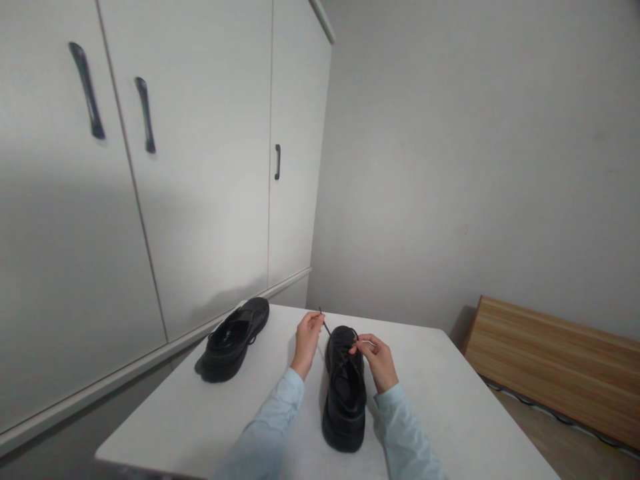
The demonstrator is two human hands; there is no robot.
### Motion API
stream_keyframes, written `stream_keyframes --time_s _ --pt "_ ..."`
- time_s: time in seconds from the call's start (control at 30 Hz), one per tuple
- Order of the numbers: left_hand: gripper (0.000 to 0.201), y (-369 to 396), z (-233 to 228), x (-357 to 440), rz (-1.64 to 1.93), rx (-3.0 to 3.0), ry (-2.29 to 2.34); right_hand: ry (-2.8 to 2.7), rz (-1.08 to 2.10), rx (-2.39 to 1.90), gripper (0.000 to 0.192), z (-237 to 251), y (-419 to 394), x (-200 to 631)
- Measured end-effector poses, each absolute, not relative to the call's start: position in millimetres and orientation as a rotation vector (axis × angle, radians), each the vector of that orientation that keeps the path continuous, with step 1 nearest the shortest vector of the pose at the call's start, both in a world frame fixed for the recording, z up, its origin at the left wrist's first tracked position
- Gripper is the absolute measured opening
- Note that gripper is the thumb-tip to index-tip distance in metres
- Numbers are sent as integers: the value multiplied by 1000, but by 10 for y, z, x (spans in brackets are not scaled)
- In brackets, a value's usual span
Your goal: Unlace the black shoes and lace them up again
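Note:
A black lace-up shoe [344,407] stands on the white table [425,413], its heel toward me and its toe pointing away. To the left of its toe, my left hand [309,337] pinches a dark shoelace [327,328] that runs up from the shoe, with the lace tip sticking out above the fingers. My right hand [376,360] is at the right side of the lacing, fingers pinched on a lace close to the shoe's upper. The second black shoe [233,343] rests apart at the table's left edge, touched by neither hand.
White cabinet doors [210,167] with dark handles [145,117] rise on the left, close to the table's edge. Behind the table is a grey wall [475,153]. A wood-grain board [555,367] leans low on the right, with a dark cable [560,419] along its base.

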State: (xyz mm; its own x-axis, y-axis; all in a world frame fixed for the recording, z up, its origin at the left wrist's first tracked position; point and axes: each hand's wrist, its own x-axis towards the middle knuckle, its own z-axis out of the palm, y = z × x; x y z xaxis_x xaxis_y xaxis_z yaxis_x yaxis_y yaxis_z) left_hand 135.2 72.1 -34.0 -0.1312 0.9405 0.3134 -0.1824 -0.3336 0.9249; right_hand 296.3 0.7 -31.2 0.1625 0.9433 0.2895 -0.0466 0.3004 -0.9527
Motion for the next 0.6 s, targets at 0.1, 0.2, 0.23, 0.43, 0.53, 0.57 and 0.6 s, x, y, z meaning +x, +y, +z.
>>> stream_keyframes --time_s 0.1,0.2,0.23,0.43,0.53,0.57,0.6 --pt "37 657 -267 1365 1546 1183 817 -1204 861 -1043 31 -337 27 2949" --pt "35 589 -217 1370 1519 1190 735 -1328 770 -1103 27 -347 21 2931" --pt "34 571 -208 1369 1515 1197 716 -1382 721 -1133 25 -345 11 2926" --pt "31 532 -204 1375 1520 1189 645 -1618 532 -1208 19 -302 -65 2897" --pt "31 529 -202 1398 1493 1212 646 -1655 522 -1197 20 -294 -85 2883" --pt "31 526 -200 1408 1481 1222 650 -1650 525 -1192 19 -294 -87 2879" --pt "32 521 -197 1420 1467 1234 651 -1640 532 -1186 18 -294 -88 2876"
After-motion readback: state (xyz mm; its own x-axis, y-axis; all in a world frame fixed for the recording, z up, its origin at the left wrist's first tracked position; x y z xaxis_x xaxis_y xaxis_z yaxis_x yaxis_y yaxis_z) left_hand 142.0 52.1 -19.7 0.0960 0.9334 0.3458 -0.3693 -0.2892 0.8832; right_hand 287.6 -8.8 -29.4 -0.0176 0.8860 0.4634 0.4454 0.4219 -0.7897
